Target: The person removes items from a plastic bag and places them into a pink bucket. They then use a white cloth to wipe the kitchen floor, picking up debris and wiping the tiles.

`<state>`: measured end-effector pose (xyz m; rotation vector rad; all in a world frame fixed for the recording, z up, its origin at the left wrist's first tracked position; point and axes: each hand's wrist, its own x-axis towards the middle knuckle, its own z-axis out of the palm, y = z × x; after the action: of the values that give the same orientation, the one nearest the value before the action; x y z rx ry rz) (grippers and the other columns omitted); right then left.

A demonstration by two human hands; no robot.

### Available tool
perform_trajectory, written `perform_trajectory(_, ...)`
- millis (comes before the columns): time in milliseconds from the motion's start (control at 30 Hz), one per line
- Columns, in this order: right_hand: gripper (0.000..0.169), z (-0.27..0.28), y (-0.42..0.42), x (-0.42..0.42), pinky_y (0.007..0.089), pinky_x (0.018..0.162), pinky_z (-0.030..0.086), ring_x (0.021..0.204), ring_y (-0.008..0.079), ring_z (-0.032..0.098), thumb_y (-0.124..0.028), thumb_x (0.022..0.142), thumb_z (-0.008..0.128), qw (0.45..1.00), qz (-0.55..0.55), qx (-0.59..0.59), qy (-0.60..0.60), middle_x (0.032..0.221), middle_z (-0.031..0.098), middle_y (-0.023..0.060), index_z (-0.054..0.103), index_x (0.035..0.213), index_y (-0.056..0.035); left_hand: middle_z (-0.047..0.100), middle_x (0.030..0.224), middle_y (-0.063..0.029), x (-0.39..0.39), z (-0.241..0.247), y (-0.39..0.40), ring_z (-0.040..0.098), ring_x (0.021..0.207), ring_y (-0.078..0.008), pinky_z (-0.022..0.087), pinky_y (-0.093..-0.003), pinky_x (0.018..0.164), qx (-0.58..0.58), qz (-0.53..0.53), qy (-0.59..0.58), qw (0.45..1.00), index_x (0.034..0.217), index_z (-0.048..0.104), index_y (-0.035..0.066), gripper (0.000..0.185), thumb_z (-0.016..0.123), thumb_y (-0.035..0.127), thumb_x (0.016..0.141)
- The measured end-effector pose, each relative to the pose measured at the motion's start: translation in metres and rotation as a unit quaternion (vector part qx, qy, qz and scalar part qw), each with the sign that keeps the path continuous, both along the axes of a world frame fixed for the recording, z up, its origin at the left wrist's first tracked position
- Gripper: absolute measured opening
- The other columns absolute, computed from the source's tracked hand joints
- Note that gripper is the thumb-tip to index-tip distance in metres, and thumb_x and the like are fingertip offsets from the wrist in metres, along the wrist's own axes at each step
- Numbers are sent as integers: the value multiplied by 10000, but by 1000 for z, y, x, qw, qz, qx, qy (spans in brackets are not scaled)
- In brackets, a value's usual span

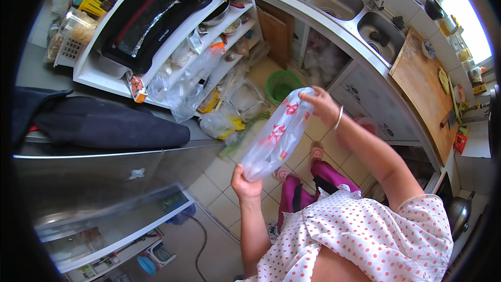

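A translucent white plastic bag point(270, 137) with red printing is stretched out at a slant above the tiled floor. Its lower end is gripped by my left hand point(246, 184), thumb up along the edge. My right hand point(323, 105), with a bangle at the wrist, pinches the upper end. The bag looks thin and lengthwise folded; whether something is inside cannot be told. Just beyond the bag's upper end, a green plastic basket point(282, 86) stands on the floor.
On the left, white shelving point(188, 60) holds a black toaster oven point(156, 15) and plastic bags. Leafy green stalks point(244, 135) lie below. A double steel sink point(328, 0) and wooden board point(426, 90) occupy the right counter. A metallic refrigerator point(98, 188) stands at lower left.
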<state>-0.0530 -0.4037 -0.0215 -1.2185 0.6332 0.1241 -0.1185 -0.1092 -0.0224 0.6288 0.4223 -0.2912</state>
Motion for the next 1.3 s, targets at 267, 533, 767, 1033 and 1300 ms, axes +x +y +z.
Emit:
perform_trajectory(267,256,-24,15,-44,324,732,524,811,175,626,17,764,619,977,-58,180,-102,957,625,86,571,1015,28,620,948,-80,-39,28,-13,575,894,-186,447,-335,789,96,-234,-150,956,746,618,13,240,795,149,658)
perform_trajectory(533,606,-61,-11,-44,272,791,485,896,158,594,-56,736,709,969,-130,-147,-149,1026,605,115,423,1261,44,549,749,-82,-61,43,-32,514,805,-236,416,-348,738,421,-374,-372,738,692,585,31,129,686,50,614)
perform_trajectory(767,311,-18,-2,-7,313,684,464,778,285,585,70,638,543,854,-34,-457,-246,865,579,115,638,921,-16,568,950,-100,-55,-21,6,530,946,-215,414,-329,868,426,-152,-89,887,1090,497,-41,451,617,42,662)
perform_trajectory(1033,219,9,26,22,383,750,464,842,321,570,13,665,521,823,130,-499,-239,884,585,130,662,819,-53,567,969,-215,24,-2,-85,554,899,-384,434,-414,809,686,-153,-290,650,1059,471,-31,369,613,157,776)
perform_trajectory(1300,749,3,13,-16,404,779,482,952,373,537,-48,679,590,801,151,-574,-80,1128,466,214,251,1346,-27,593,830,-226,65,-11,-113,577,776,-393,446,-422,717,671,-55,-235,701,945,527,-33,174,506,119,862)
